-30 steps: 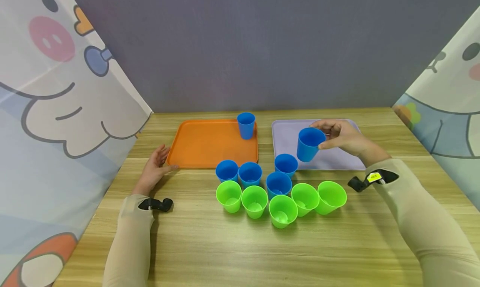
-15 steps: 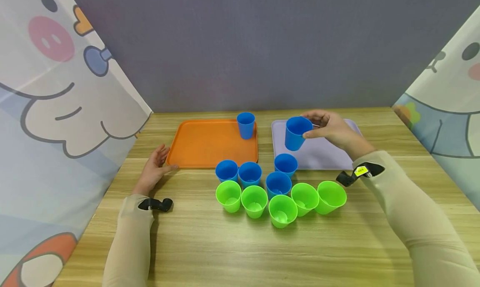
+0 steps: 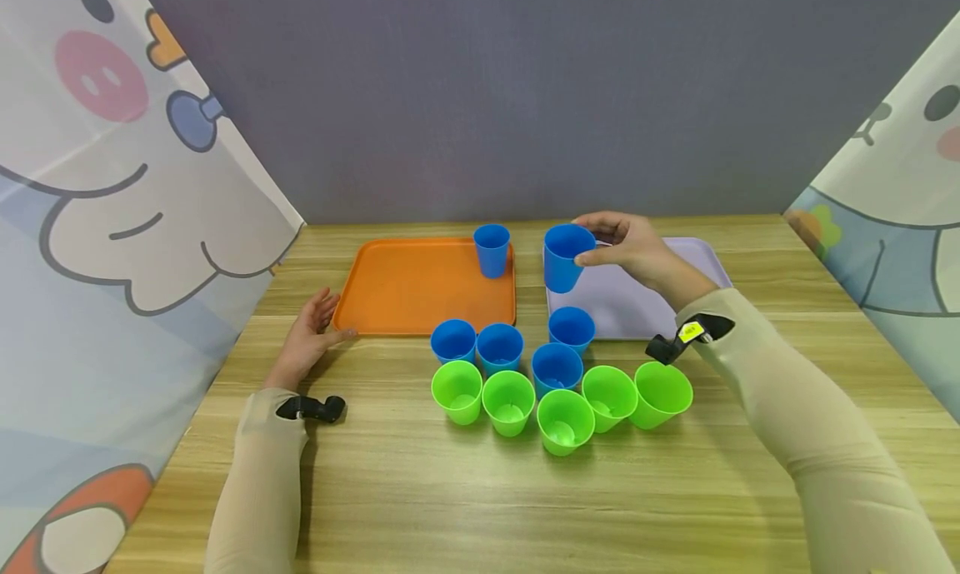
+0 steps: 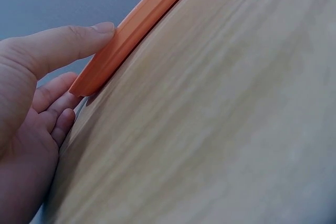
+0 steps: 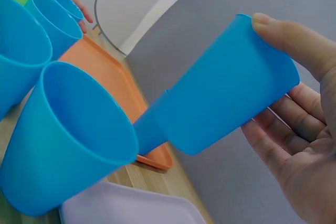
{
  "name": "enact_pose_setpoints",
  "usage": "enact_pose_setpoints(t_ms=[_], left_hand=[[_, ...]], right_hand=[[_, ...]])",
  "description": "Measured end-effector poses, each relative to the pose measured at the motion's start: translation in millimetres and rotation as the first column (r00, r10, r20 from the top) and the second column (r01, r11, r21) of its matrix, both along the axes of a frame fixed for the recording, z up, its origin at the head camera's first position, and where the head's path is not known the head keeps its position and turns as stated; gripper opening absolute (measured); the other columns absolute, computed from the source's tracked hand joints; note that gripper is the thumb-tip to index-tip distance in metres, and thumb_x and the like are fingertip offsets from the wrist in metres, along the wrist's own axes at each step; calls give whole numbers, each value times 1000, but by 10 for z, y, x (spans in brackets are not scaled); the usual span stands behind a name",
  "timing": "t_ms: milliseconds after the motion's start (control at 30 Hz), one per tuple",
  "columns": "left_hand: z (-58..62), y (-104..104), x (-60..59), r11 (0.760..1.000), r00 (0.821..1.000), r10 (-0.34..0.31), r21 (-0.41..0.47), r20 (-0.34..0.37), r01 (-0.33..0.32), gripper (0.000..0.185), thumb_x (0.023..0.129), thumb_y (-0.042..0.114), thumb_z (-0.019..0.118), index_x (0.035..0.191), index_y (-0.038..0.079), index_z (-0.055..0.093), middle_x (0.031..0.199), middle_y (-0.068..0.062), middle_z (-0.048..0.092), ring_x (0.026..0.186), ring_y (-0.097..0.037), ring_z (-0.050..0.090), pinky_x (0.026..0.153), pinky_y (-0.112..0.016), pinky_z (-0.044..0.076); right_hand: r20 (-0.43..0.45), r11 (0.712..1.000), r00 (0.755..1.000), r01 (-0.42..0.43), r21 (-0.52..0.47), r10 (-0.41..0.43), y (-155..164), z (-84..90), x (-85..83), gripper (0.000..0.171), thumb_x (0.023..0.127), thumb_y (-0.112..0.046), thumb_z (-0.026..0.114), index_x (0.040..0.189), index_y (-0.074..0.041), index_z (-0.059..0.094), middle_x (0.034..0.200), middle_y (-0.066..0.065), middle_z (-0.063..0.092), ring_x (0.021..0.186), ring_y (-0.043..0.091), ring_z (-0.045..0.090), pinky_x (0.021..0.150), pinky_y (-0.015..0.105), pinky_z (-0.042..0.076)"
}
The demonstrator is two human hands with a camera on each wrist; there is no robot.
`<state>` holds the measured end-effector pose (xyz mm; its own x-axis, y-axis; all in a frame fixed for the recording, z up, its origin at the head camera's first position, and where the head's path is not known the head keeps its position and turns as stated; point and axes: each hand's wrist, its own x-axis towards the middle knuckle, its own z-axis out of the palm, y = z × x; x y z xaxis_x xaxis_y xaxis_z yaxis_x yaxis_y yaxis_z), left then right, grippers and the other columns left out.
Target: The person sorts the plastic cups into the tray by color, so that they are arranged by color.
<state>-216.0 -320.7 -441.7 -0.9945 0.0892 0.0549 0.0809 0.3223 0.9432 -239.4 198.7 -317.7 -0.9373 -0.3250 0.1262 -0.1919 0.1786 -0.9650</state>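
My right hand (image 3: 626, 249) holds a blue cup (image 3: 562, 266) upright over the left edge of the lilac tray (image 3: 637, 307). In the right wrist view the thumb (image 5: 283, 38) lies near the cup's rim and the fingers are on its other side. My left hand (image 3: 306, 336) rests at the near left corner of the orange tray (image 3: 420, 287). Its thumb (image 4: 73, 45) lies straight against the tray's edge, fingers loosely bent beside the corner. Another blue cup (image 3: 492, 253) stands at the orange tray's right side.
Several blue cups (image 3: 557, 367) stand close together in front of the trays on the wooden table (image 3: 420, 507). Nearer stands a row of green cups (image 3: 566, 424), mouths up. A grey panel (image 3: 480, 99) rises behind the table, with printed cloth (image 3: 150, 224) at the sides.
My right hand has carried the blue cup left and away from me, from over the lilac tray's middle to its left edge. The left hand has stayed at the orange tray.
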Motion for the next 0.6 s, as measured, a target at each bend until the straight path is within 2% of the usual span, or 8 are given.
enact_pose_setpoints(t_ms=[200, 333, 600], left_hand=[[4, -1, 8, 1000, 1000, 0, 4, -1, 0, 98, 87, -8, 71, 158, -2, 3, 160, -26, 20, 145, -43, 22, 118, -52, 18], [1, -8, 10, 1000, 1000, 9, -17, 7, -9, 98, 87, -6, 72, 158, -2, 5, 160, -25, 22, 146, -40, 22, 118, -50, 20], [-14, -15, 6, 1000, 1000, 4, -20, -2, -5, 97, 87, -3, 73, 158, -2, 6, 160, -25, 22, 146, -41, 22, 118, -53, 19]], right_hand=[[10, 998, 999, 33, 50, -34, -182, -10, -83, 44, 85, -4, 77, 127, 1, 63, 110, -1, 70, 108, 21, 61, 90, 30, 52], [8, 1000, 1000, -3, 27, 3, -326, -11, -126, 44, 85, -3, 77, 126, 1, 64, 110, 1, 71, 107, 24, 62, 92, 33, 51], [25, 998, 998, -63, -5, 63, -621, -41, -204, 44, 82, -2, 80, 123, 1, 67, 109, 6, 72, 104, 24, 63, 93, 36, 51]])
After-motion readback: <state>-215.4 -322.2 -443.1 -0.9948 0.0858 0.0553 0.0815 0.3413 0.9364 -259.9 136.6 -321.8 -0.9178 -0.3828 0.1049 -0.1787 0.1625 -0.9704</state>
